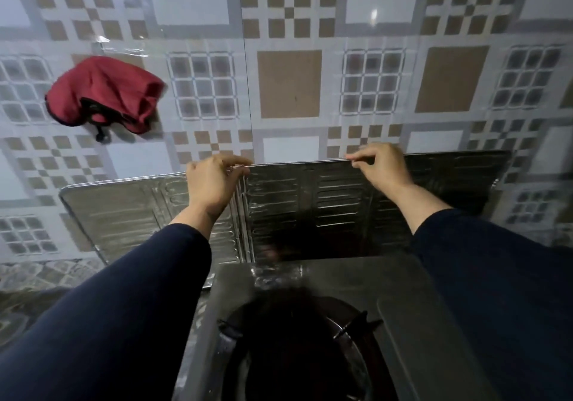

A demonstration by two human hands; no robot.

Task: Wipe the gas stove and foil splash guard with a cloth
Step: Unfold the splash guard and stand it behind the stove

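A silver foil splash guard [288, 202] stands folded behind the dark gas stove [310, 279], leaning near the tiled wall. My left hand [214, 183] pinches the guard's top edge at the fold between its left and middle panels. My right hand [379, 166] pinches the same top edge further right. Both arms wear dark blue sleeves. The stove's round burner and black pan support [350, 326] lie below, partly in shadow. A red cloth [105, 93] hangs on a black wall hook at the upper left, away from both hands.
Patterned grey, white and brown wall tiles [288, 84] fill the background. A patterned counter surface [34, 279] shows at the lower left beside the stove. The guard's left panel [114, 214] angles out toward the counter.
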